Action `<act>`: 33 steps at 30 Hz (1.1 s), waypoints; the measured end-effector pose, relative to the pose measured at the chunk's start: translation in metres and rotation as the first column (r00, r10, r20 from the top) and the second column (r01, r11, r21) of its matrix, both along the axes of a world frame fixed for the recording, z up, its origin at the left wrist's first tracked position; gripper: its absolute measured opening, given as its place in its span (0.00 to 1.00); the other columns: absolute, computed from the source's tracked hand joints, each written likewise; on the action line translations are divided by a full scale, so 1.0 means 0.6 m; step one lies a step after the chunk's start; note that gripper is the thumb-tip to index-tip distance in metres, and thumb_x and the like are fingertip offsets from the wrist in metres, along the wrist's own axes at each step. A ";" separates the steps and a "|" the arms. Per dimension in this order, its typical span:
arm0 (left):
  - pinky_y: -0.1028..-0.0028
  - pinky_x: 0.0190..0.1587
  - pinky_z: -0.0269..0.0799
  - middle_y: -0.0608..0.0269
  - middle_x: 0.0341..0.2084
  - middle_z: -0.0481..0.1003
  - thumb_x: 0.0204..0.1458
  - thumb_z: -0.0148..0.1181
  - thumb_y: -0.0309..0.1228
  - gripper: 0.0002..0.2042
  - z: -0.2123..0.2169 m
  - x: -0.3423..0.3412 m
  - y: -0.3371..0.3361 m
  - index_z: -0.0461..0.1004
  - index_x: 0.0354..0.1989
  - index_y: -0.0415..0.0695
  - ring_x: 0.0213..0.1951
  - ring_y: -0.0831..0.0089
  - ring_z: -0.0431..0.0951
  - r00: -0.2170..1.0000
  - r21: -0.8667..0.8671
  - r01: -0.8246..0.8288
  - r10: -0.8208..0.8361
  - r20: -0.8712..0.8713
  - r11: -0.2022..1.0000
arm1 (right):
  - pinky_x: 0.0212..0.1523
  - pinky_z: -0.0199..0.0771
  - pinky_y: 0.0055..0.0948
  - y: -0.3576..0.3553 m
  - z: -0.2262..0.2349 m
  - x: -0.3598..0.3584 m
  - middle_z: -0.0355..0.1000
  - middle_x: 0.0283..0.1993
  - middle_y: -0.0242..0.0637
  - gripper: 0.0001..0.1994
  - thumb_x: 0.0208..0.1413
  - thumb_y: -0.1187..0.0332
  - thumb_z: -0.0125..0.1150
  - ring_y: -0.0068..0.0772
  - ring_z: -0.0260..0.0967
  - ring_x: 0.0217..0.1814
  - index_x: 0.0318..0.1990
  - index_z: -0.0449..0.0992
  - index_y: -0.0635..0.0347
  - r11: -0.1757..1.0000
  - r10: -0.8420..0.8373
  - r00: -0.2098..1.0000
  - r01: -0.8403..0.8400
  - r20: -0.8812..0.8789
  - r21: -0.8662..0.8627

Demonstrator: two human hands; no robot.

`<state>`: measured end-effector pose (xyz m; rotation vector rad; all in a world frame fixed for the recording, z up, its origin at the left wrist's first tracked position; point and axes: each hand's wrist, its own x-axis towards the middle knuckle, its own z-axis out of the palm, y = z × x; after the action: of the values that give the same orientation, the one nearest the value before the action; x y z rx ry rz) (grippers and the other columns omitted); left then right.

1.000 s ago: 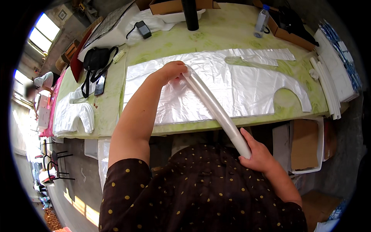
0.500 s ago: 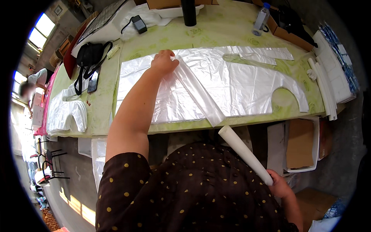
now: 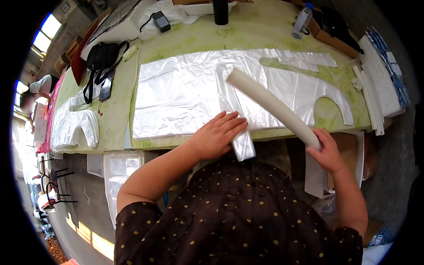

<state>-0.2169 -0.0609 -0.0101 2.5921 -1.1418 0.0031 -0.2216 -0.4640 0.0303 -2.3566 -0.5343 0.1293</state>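
Note:
My left hand [image 3: 218, 134] lies with fingers stretched out on a folded strip of clear plastic film [image 3: 244, 148]. The strip hangs slightly past the table's front edge. In my right hand [image 3: 327, 151] is the lower end of a long off-white tube [image 3: 276, 106], its other end raised up and to the left over the film. Under the strip spreads a flat stack of clear plastic aprons [image 3: 176, 97], with straps and a curved cut-out towards the right.
The table [image 3: 194, 37] has a green patterned cover. Left of the stack lie a black bag [image 3: 102, 56], a phone [image 3: 106, 87] and a smaller pile of film [image 3: 77, 128]. At the back are a black cylinder [image 3: 220, 12] and a bottle [image 3: 302, 21]. White rolls [image 3: 370, 99] lie right.
My left hand has come from the far part of the film down to the strip's near end. My right hand has lifted the tube from beside my body to above the table.

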 end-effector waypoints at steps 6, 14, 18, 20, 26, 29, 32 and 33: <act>0.53 0.73 0.55 0.61 0.66 0.67 0.47 0.58 0.21 0.31 -0.021 -0.010 0.010 0.69 0.65 0.47 0.70 0.57 0.63 0.996 -0.094 0.065 -0.058 0.071 0.993 | 0.56 0.69 0.43 0.086 -0.001 0.125 0.72 0.46 0.43 0.28 0.49 0.63 0.68 0.51 0.67 0.50 0.60 0.74 0.54 0.941 0.232 0.964 -0.190 0.126 -0.279; 0.55 0.71 0.58 0.55 0.67 0.65 0.52 0.60 0.24 0.27 -0.011 -0.013 0.009 0.71 0.64 0.50 0.70 0.57 0.62 0.997 -0.183 0.018 -0.030 -0.067 0.983 | 0.65 0.62 0.46 0.090 -0.041 0.207 0.71 0.57 0.42 0.29 0.50 0.60 0.67 0.49 0.65 0.60 0.63 0.73 0.51 0.916 0.102 0.829 0.138 0.550 -0.377; 0.62 0.65 0.64 0.50 0.62 0.68 0.56 0.60 0.25 0.27 -0.008 -0.020 0.015 0.69 0.67 0.50 0.63 0.59 0.68 0.990 -0.410 -0.059 0.000 -0.141 0.910 | 0.67 0.60 0.47 0.185 -0.032 0.111 0.70 0.62 0.41 0.30 0.45 0.65 0.71 0.49 0.63 0.65 0.60 0.74 0.53 0.947 0.315 0.834 -0.244 0.454 -0.208; 0.66 0.61 0.67 0.50 0.58 0.70 0.58 0.59 0.25 0.27 0.000 -0.021 0.015 0.67 0.69 0.49 0.58 0.61 0.72 0.952 -0.431 -0.158 0.020 -0.306 0.888 | 0.65 0.64 0.44 0.228 -0.038 0.076 0.71 0.61 0.41 0.29 0.45 0.67 0.71 0.50 0.66 0.61 0.59 0.74 0.54 0.935 0.346 0.878 -0.353 0.331 -0.039; 0.62 0.44 0.76 0.53 0.36 0.80 0.60 0.62 0.35 0.37 0.021 -0.011 -0.010 0.52 0.74 0.38 0.37 0.58 0.81 0.748 -0.433 -0.646 0.408 -0.523 0.629 | 0.45 0.75 0.35 0.318 -0.025 0.081 0.79 0.36 0.42 0.15 0.57 0.60 0.65 0.42 0.77 0.40 0.43 0.79 0.63 0.991 0.022 0.936 0.026 -0.350 0.134; 0.62 0.43 0.76 0.56 0.33 0.80 0.57 0.64 0.36 0.42 0.016 -0.003 -0.007 0.46 0.75 0.38 0.36 0.58 0.82 0.710 -0.315 -0.696 0.554 -0.434 0.645 | 0.39 0.76 0.34 0.331 -0.058 0.114 0.79 0.32 0.43 0.16 0.59 0.59 0.62 0.40 0.77 0.34 0.40 0.80 0.65 0.973 -0.021 0.953 0.090 -0.302 0.215; 0.64 0.43 0.76 0.56 0.35 0.80 0.57 0.64 0.35 0.43 0.013 0.002 -0.003 0.45 0.76 0.42 0.38 0.60 0.82 0.668 -0.213 -0.724 0.588 -0.456 0.657 | 0.39 0.76 0.33 0.340 -0.060 0.144 0.81 0.32 0.41 0.14 0.58 0.61 0.62 0.37 0.78 0.33 0.41 0.81 0.63 0.981 -0.038 0.918 0.109 -0.396 0.158; 0.64 0.44 0.76 0.55 0.36 0.80 0.56 0.65 0.35 0.42 0.023 0.003 -0.006 0.47 0.76 0.42 0.39 0.60 0.81 0.647 -0.187 -0.735 0.591 -0.482 0.652 | 0.39 0.76 0.33 0.344 -0.057 0.150 0.81 0.31 0.40 0.13 0.58 0.61 0.62 0.36 0.78 0.32 0.41 0.82 0.63 0.983 -0.044 0.900 0.116 -0.433 0.141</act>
<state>-0.2150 -0.0644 0.0038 2.3550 0.0352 -0.1069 -0.1316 -0.2578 -0.0038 -2.0966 -0.2201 0.5327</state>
